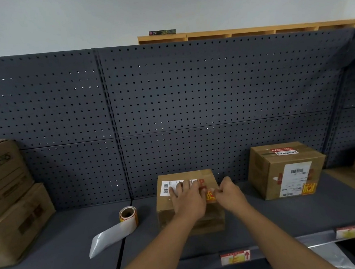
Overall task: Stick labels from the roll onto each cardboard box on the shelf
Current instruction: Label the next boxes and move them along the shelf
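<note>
While on box (186, 188), both hands (208, 195).

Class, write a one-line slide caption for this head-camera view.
Left hand flat on the middle cardboard box, right hand pinching a label's edge; label roll nearby on the shelf.

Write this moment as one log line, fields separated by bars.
left hand: flat on middle box | right hand: pinching label onto it | label roll: on shelf

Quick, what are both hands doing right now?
Left hand: open, fingers flat on the middle box.
Right hand: curled, pinching the yellow label on that box.
</note>
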Demonstrator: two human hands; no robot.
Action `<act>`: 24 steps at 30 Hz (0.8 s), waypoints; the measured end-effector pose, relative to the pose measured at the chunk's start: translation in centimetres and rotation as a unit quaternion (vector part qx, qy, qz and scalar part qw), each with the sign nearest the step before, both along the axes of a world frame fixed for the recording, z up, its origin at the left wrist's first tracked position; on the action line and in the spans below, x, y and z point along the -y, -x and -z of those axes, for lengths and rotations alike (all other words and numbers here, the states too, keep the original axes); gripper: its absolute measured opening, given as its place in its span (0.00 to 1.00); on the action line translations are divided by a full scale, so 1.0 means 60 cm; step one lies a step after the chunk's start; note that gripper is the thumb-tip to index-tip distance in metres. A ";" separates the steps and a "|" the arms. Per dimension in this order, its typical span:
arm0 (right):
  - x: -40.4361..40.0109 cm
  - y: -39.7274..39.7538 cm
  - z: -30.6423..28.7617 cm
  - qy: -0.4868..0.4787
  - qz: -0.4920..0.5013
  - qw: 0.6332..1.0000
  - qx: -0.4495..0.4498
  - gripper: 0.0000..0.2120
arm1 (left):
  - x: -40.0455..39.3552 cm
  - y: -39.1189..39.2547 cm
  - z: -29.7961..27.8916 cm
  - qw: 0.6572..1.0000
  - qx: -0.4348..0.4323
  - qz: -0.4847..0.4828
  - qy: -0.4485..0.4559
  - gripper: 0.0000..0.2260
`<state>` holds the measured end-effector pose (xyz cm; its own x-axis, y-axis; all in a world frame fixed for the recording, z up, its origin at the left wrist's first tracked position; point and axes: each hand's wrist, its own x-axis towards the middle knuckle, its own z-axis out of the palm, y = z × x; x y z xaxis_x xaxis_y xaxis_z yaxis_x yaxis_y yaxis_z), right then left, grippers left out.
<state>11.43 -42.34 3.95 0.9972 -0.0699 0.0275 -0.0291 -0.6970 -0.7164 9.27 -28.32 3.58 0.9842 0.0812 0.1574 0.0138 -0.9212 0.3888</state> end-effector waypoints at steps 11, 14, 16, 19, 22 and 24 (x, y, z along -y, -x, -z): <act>-0.004 0.000 0.003 0.064 0.001 0.998 0.028 0.05 | 0.000 -0.016 0.007 0.999 -0.051 0.010 0.003 0.18; -0.002 -0.001 0.001 0.047 0.001 0.999 0.022 0.06 | -0.001 -0.015 0.002 0.998 -0.063 0.009 0.001 0.21; 0.001 0.000 0.001 0.027 -0.011 1.000 0.011 0.11 | 0.001 -0.014 0.001 0.998 -0.069 0.008 -0.002 0.25; 0.000 0.002 0.009 0.029 -0.027 0.999 -0.004 0.15 | 0.003 -0.013 0.005 0.998 -0.066 0.008 -0.019 0.26; -0.004 0.003 0.017 0.057 -0.029 0.998 0.022 0.15 | 0.002 -0.012 0.003 0.998 -0.065 0.010 -0.024 0.24; -0.005 0.002 0.019 0.067 -0.028 0.997 0.026 0.14 | 0.004 -0.011 0.000 0.997 -0.070 0.012 -0.026 0.23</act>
<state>11.33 -42.06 2.81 0.9964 -0.0069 0.0848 0.0469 -0.7867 -0.6155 9.92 -28.55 3.57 0.9984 0.0523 0.0216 0.0420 -0.9407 0.3366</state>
